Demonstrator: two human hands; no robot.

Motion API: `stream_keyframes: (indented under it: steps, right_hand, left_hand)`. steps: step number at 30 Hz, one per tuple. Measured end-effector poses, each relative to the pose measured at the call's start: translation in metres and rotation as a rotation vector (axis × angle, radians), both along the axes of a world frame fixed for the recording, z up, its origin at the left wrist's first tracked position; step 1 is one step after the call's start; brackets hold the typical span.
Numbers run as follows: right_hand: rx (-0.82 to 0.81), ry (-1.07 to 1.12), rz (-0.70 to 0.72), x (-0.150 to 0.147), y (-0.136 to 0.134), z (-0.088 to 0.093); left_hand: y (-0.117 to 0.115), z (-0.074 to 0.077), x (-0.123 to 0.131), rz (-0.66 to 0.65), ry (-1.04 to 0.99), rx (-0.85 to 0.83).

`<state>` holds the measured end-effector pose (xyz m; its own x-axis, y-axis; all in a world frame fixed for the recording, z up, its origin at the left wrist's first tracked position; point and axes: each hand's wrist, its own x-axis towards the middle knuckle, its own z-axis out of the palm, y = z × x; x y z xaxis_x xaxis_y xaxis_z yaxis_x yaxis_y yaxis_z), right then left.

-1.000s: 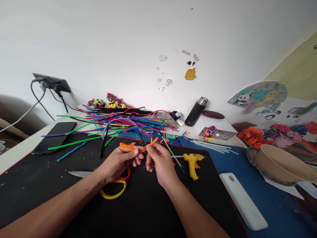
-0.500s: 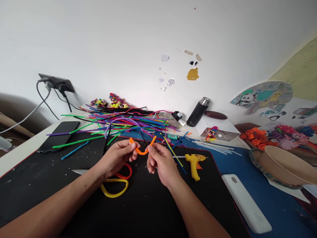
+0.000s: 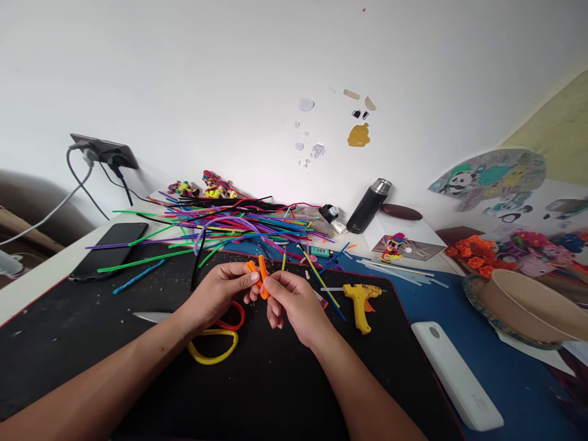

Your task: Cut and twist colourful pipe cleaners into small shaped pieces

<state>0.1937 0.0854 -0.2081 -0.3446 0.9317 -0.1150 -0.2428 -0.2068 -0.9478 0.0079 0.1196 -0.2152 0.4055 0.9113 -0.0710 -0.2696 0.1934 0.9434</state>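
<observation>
Both my hands meet over the black mat (image 3: 275,392) and pinch one short orange pipe cleaner (image 3: 260,272), folded into a tight U with its two ends pointing up. My left hand (image 3: 219,293) grips the left leg between thumb and fingers. My right hand (image 3: 291,298) pinches the right leg, fingers curled. Under my left hand lie scissors (image 3: 215,343) with one red and one yellow handle, their blade pointing left.
A heap of coloured pipe cleaners (image 3: 239,228) lies behind my hands. A yellow glue gun (image 3: 361,298), glue sticks (image 3: 395,269), a black phone (image 3: 110,248), a black flask (image 3: 367,205), a white remote-like bar (image 3: 454,376) and a paper bowl (image 3: 523,300) lie around.
The orange pipe cleaner went from nearly straight, to a wide U, to a tight fold as my hands moved together.
</observation>
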Motion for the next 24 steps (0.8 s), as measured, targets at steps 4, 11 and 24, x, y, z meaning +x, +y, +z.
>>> stream_keyframes:
  steps: [4,11,24]
  right_hand:
    - [0.006,-0.006,0.039,0.0005,-0.0002,0.0008]
    - [-0.052,0.021,0.065,0.0004,-0.0009,0.0049]
    - [-0.119,0.088,0.138,0.0011,-0.0010,0.0011]
  left_hand:
    - [0.0006,0.0009,0.0007,0.015,-0.024,-0.024]
    - [0.0004,0.0029,0.0019,0.004,-0.095,-0.067]
    - [-0.0013,0.0049,0.0017,-0.031,-0.148,-0.133]
